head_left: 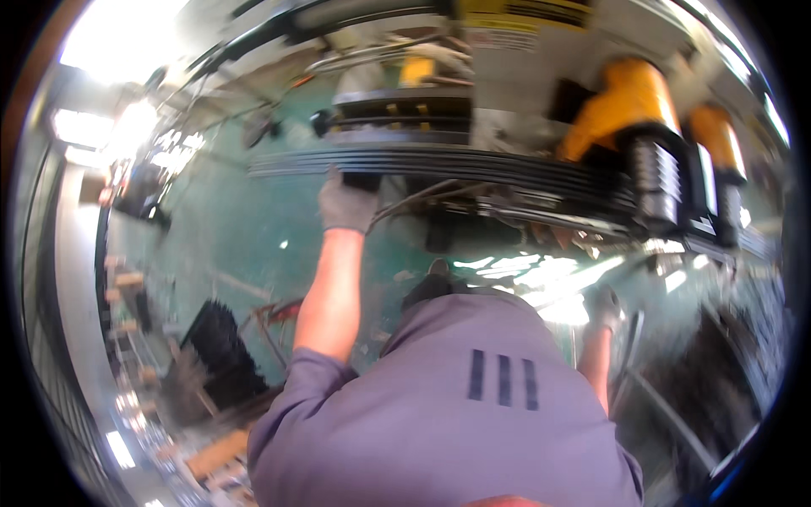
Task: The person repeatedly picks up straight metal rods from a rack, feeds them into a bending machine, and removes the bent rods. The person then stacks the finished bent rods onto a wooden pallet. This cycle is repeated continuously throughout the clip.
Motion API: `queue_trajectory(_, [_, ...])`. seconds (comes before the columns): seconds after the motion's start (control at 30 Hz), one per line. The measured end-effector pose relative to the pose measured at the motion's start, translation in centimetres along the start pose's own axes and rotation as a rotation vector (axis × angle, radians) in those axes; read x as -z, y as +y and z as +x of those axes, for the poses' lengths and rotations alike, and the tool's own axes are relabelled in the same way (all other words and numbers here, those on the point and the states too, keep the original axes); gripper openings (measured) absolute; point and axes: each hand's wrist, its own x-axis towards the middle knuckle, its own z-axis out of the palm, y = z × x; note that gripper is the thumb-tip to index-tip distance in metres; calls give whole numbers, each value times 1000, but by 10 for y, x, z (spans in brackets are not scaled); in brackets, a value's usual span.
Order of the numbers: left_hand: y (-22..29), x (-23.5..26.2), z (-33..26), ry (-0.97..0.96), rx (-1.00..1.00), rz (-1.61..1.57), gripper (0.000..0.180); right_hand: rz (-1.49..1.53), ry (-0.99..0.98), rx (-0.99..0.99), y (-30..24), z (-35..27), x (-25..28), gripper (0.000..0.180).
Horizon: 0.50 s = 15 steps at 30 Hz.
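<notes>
The work at this moment seems to be the guiding of the long dark bars (pixel 473 164) by one hand, and to do it well I think the left hand (pixel 348 204) should support them evenly, so that they stay level and side by side and no single one slips out of line. It is also prudent, in my judgement, to keep the fingertips out of the narrow gaps between the bars, and to hold the sleeve and the arm well apart from the ribbed silver cylinder (pixel 655 182) under the orange housing (pixel 634 93). The bars lie across the upper middle of the view, in front of the person, and their right part runs toward this machinery. The gloved left hand is at their near edge, closer to the left end, and it appears to touch them; whether its fingers close around a bar or only press on it, I cannot tell. The right hand (pixel 608 311) is low at the person's right side, well apart from the bars and near a grey metal frame (pixel 673 422); it is blurred, so I cannot tell if its fingers are spread or curled.
</notes>
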Motion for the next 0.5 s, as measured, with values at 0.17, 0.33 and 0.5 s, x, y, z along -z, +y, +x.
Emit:
queue_trajectory(0.17, [92,52,24,200,-199,6,51,-200,359,149,24,-20,9,23])
queue_trajectory(0.33, [201,102,60,264,-299,118,50,-581,476,146,61,-62,-10,25])
queue_trajectory(0.5, [265,144,87,334,-293,255,50,-539,421,20,124,-109,-32,28])
